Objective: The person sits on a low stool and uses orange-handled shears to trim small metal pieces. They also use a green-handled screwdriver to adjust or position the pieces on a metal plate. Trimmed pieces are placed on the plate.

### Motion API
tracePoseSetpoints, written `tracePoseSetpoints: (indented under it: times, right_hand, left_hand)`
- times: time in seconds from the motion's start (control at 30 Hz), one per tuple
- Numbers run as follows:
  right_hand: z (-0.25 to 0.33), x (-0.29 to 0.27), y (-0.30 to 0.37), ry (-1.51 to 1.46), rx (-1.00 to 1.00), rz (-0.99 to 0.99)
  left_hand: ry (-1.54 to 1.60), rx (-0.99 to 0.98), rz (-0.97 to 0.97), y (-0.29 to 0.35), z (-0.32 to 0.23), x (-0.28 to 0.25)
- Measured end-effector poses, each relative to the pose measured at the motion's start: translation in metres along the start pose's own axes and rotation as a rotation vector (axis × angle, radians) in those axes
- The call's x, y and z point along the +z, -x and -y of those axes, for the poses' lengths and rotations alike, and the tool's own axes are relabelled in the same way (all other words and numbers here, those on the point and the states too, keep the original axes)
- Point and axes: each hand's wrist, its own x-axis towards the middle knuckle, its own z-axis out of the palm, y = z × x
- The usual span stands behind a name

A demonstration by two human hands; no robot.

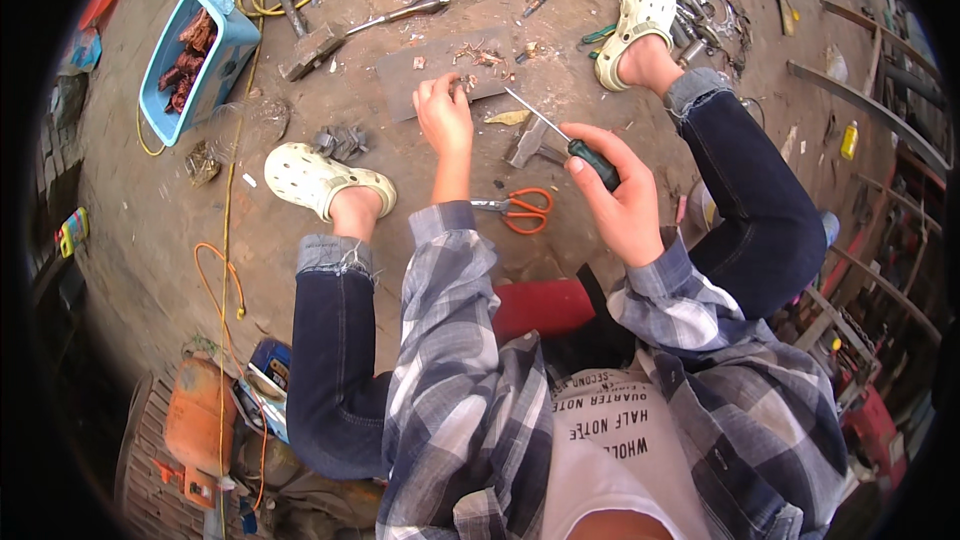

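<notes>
My right hand point(622, 190) is wrapped around the dark green handle of a screwdriver point(540, 118). Its thin shaft points up and left, towards the metal plate point(405, 68) on the ground. Over the plate's lower edge is my left hand point(444, 118), its fingers curled together at a small dark piece I cannot make out. Copper-coloured scraps point(488, 59) lie on the plate just beyond my left fingers. Below the screwdriver's shaft rests a hammer head point(526, 144), partly covered by my right hand. Orange-handled scissors point(526, 211) lie between my forearms.
A light blue bin point(232, 48) with reddish copper scrap stands far left. Near it are a sledgehammer point(312, 50) and a yellow hose point(262, 10). Metal parts point(705, 20) are heaped beside my right shoe point(640, 20). Grey pieces point(341, 142) lie by my left shoe point(318, 178).
</notes>
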Motion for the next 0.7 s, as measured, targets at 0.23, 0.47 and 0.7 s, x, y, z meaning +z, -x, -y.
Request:
tracePoseSetpoints:
  times: [0.23, 0.47, 0.7]
  right_hand:
    - [-0.006, -0.007, 0.000, -0.030, 0.028, -0.002]
    - [-0.002, -0.007, 0.001, -0.158, 0.096, -0.031]
    - [0.008, -0.020, 0.003, -0.734, 0.354, -0.038]
  left_hand:
    - [-0.120, 0.060, 0.020, -0.010, -0.001, 0.008]
    - [0.887, -0.356, 0.107, -0.002, -0.039, -0.021]
    - [1.301, -0.205, 0.256, 0.030, -0.155, -0.111]
